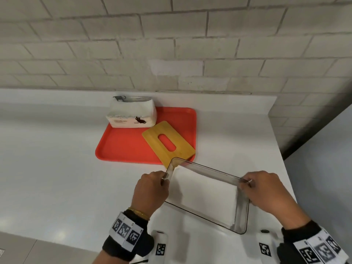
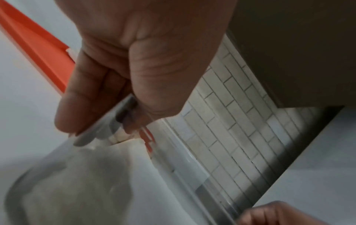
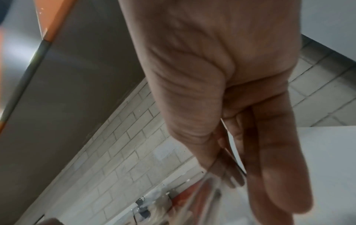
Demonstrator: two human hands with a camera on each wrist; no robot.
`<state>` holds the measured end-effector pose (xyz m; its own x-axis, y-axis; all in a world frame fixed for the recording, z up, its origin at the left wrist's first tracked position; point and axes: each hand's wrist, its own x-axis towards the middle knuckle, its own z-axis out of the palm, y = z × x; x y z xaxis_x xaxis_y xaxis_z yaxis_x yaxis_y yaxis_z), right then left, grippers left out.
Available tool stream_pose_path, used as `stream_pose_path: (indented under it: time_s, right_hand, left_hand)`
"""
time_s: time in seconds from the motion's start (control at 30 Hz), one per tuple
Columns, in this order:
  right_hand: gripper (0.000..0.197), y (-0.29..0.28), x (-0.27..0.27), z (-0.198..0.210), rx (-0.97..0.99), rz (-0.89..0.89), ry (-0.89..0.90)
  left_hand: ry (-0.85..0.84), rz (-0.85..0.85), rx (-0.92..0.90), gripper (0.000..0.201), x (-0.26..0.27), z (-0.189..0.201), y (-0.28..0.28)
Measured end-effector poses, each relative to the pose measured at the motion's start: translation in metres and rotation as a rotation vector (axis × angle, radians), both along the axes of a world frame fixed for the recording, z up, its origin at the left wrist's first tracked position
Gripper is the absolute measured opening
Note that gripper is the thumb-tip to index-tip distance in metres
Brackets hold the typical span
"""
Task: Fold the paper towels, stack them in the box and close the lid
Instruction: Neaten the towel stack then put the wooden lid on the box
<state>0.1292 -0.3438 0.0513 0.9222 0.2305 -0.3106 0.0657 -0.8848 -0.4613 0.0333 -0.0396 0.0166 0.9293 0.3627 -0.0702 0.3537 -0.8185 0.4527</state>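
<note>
White table (image 1: 57, 168) under a tiled wall (image 1: 171, 44); everything sits toward its right half.

Red tray (image 1: 122, 147) at the back. On it a pack of paper towels (image 1: 131, 115), cat print on the wrap, at the far left corner. Wooden lid (image 1: 167, 142) with an oval slot lies flat and skewed on the tray's near right part, its near corner over the tray edge and just behind the box.

Clear box (image 1: 242, 221) in front of us, set at an angle. We cannot tell whether it rests on the table or is raised a little. A white folded stack of towels (image 1: 205, 197) lies inside, filling most of the floor.

We hold the box by both short ends. Left hand (image 1: 150, 189): fingers (image 2: 92, 97) outside and thumb inside, clamped on the left wall near the rim. Right hand (image 1: 266, 189): fingers (image 3: 277, 175) and thumb pinched on the right wall the same way.

Our reading: stacking looks done or nearly so; the lid is still off.

Risks from here:
- Clear walls look smooth; a rim pinch may slip if we tilt or hurry.
- Tilting would slide the stack and spoil the folds.
- The box's far corner is close to the lid; pushing it back could knock the lid askew.
- Towels standing proud of the rim would keep the lid from seating.
</note>
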Motion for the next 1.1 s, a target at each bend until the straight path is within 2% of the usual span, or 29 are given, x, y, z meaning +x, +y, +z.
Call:
stream_pose_path:
  time_s: [0.13,0.27,0.37,0.5,0.63,0.73,0.87,0.97,1.03,1.1]
  right_hand:
    - [0.016,0.001,0.005,0.017,0.125,-0.004,0.175]
    - [0.018,0.022,0.012,0.032,0.231,0.079,0.247]
    - [0.015,0.06,0.017,0.031,0.325,0.125,0.214]
    - [0.015,0.126,0.02,0.014,0.408,0.195,0.08]
    - [0.018,0.186,0.025,-0.002,0.398,0.299,-0.003]
    - [0.018,0.216,0.029,-0.009,0.341,0.344,-0.067]
    - [0.017,0.233,0.029,-0.014,0.307,0.323,-0.075]
    - [0.018,0.233,0.029,-0.013,0.292,0.281,-0.054]
    - [0.016,0.23,0.029,-0.011,0.298,0.248,-0.029]
    - [0.011,0.227,0.027,-0.008,0.324,0.221,-0.018]
  left_hand:
    - [0.047,0.004,0.049,0.026,-0.014,0.001,0.001]
    - [0.023,0.056,0.092,0.04,-0.037,0.012,0.022]
    - [-0.017,0.136,0.107,0.048,-0.054,0.017,0.054]
    - [0.015,0.301,0.131,0.046,-0.071,0.022,0.098]
    - [0.062,0.48,-0.012,0.037,-0.084,0.017,0.142]
    - [0.069,0.525,-0.136,0.029,-0.087,0.014,0.163]
    - [0.115,0.499,-0.246,0.028,-0.085,0.02,0.177]
    - [0.242,0.362,-0.295,0.024,-0.081,0.034,0.191]
    - [0.331,0.241,-0.247,0.029,-0.072,0.051,0.208]
    - [0.339,0.173,-0.107,0.032,-0.052,0.07,0.233]
